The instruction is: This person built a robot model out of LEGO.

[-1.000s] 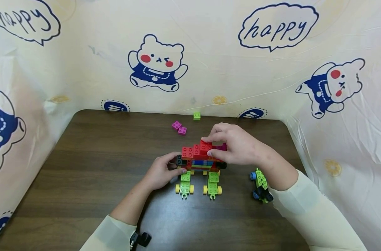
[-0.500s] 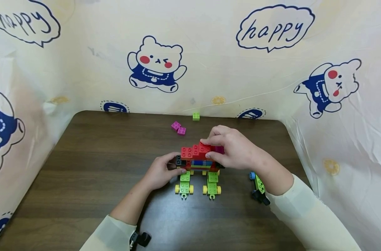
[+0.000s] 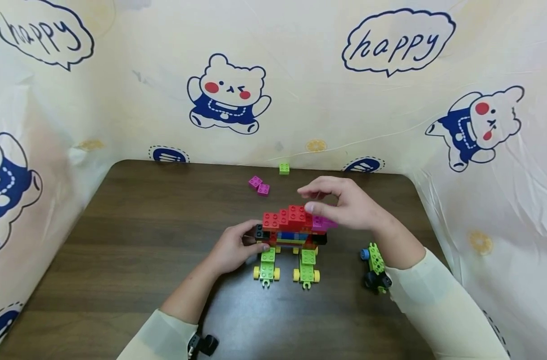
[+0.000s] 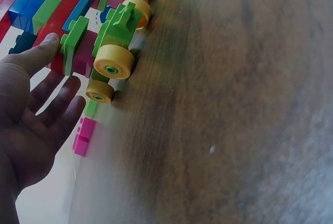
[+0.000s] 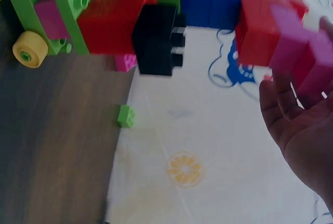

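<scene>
A toy block vehicle stands in the middle of the table, with stepped red bricks on top and two light green wheeled bases with yellow wheels below. My left hand holds its left end, thumb at the near side and fingers behind; the left wrist view shows the thumb against the red part near a dark brick. My right hand hovers at the other end with parted, bent fingers, close to stepped magenta bricks. Whether its thumb touches the bricks I cannot tell.
Two magenta bricks and a light green brick lie toward the table's back edge. A small green wheeled piece with blue and black parts lies by the right forearm. A patterned sheet hangs behind the table.
My right hand has let go of the red top bricks and drawn slightly up and right, its fingers parting; more of the magenta bricks shows. The left hand keeps its hold.
</scene>
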Tool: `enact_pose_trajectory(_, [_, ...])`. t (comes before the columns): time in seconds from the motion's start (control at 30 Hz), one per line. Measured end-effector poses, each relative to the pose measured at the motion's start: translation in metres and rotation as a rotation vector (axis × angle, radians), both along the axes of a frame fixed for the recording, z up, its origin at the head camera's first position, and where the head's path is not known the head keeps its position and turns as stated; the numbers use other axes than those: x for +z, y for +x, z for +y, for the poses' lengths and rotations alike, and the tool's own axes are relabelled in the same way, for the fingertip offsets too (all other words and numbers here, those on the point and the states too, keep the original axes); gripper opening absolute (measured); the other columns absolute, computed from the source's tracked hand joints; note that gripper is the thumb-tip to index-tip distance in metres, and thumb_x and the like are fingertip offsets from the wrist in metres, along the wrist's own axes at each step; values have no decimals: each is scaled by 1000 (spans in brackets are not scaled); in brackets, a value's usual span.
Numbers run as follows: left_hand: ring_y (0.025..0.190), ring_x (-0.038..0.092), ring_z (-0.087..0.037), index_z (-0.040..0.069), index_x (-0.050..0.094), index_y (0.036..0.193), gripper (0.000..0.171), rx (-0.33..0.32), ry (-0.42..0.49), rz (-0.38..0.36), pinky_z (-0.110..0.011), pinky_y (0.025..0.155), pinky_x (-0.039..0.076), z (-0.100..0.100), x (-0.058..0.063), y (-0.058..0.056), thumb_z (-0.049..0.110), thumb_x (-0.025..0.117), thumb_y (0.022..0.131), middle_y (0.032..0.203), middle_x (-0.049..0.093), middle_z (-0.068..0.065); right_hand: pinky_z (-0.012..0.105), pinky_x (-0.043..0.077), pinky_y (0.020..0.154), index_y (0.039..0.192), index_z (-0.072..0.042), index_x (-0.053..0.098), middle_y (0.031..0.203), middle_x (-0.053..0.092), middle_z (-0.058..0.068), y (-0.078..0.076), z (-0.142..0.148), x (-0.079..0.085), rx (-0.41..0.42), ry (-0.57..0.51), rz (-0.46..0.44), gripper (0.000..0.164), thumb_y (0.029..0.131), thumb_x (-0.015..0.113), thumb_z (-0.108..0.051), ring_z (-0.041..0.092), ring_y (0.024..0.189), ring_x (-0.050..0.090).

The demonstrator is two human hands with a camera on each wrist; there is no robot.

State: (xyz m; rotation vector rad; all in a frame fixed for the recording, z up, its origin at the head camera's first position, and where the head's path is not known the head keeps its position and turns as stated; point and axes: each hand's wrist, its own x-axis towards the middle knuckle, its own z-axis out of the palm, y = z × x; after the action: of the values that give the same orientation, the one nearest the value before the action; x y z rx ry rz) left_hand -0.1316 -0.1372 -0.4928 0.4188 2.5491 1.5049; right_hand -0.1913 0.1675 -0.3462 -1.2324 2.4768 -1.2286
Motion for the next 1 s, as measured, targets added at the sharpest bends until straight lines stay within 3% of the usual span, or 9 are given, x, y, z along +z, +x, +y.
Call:
enact_pose_trajectory(0.13, [101,69,-11,30,66,132,46,5,-4,-7,-40,92,58,2,-1,1,28,84,90,116,73,9,32,55,81,128,-12,72,115,72,-2,-14,4,-6,-12,-70,-70,27,101,68,-11,17,98,63])
enact_pose_trajectory(0.23, [101,68,-11,29,66,133,47,-3,5,-10,-40,92,58,3,-1,1,27,84,90,116,72,8,32,57,85,129,-6,71,119,72,7,-26,5,-11,-41,-128,-175,26,104,63,-11,21,102,66])
enact_pose_trajectory(0.37, [102,69,-13,28,66,132,48,-5,12,11,-41,92,58,3,0,0,26,85,89,116,73,7,39,57,93,131,-7,70,122,72,11,-48,3,-21,-165,-126,-269,30,107,61,-23,23,109,67])
enact_pose_trajectory(0.53, [102,69,-13,28,66,133,48,-6,5,15,-42,92,58,-1,0,1,26,85,89,116,73,7,43,54,94,132,-16,70,130,69,6,-78,-7,-51,-299,48,-243,36,103,65,-37,21,113,63])
enact_pose_trajectory(0.8, [101,68,-9,32,66,131,47,17,-31,1,-42,92,57,-3,2,5,28,85,88,115,73,12,41,53,98,134,-12,67,121,68,4,-105,-28,-91,-338,183,-180,35,103,66,-30,21,110,62])
enact_pose_trajectory(1.0, [103,68,-10,32,66,132,47,-1,-10,12,-42,93,57,0,2,4,29,85,89,117,72,11,41,53,95,135,-7,66,118,67,6,-117,-32,-108,-355,251,-140,37,102,68,-25,23,106,62])
